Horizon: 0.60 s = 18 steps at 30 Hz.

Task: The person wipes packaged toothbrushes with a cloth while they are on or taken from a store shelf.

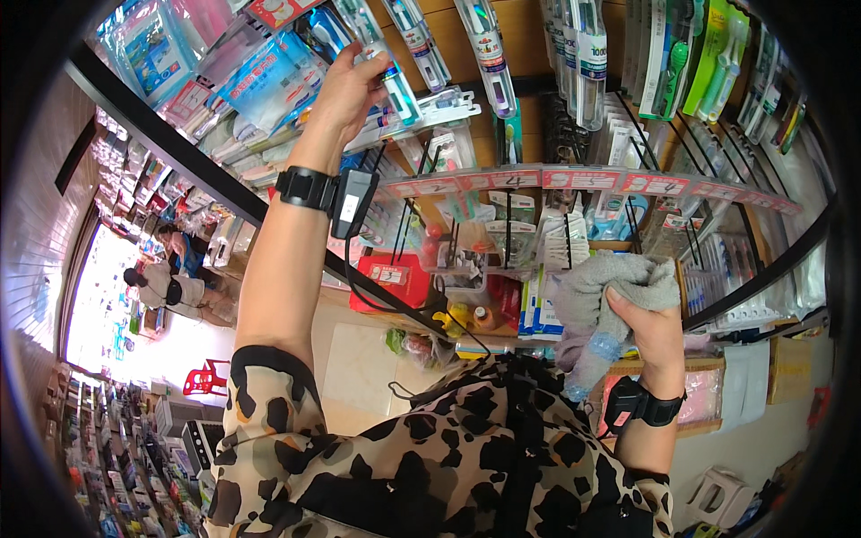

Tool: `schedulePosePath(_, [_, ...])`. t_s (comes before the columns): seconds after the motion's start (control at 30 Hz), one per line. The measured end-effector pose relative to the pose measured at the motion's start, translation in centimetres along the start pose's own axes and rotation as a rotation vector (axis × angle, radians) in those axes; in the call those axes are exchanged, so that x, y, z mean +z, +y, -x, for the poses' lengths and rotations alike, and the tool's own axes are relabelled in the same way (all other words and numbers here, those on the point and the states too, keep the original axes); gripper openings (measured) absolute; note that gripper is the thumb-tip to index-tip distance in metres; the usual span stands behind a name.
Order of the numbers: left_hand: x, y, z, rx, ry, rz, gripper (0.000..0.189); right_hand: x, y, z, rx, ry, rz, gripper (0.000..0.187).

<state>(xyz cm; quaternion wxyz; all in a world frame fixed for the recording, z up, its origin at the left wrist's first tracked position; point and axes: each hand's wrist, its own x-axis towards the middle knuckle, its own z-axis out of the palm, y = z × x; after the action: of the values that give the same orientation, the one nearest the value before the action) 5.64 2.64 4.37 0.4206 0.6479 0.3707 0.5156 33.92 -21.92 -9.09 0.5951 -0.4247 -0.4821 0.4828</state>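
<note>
My left hand (353,91) is raised at the upper left, thumb and fingers closed on a packaged toothbrush (397,91) in a clear plastic case. Beside it hang more packaged toothbrushes (488,57), and a blue and white printed bag (269,84) lies just left of the hand. My right hand (646,323), lower and to the right, grips a crumpled grey cloth (599,296) whose end hangs down, in front of the lower rack. Both wrists wear black bands with small devices; a cable runs from the left one.
A clear price rail (498,180) crosses the rack of hanging goods. A black shelf edge (168,141) slants past my left forearm. Below stand a red package (390,282) and a small bottle (483,317). Two people (171,289) and a red plastic chair (205,378) are farther off at the left.
</note>
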Motion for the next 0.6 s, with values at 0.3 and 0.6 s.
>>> schedulePosePath(0.3, [0.5,-0.1,-1.6,-0.04,-0.006,-0.146,0.065,-0.6,-0.4,-0.1,-0.031,-0.061,0.046,0.026])
schedulePosePath(0.6, [1.6,-0.8,-2.4,0.018,0.085,-0.232,0.035,-0.7,-0.6,0.3,0.023,-0.07,0.014,0.02])
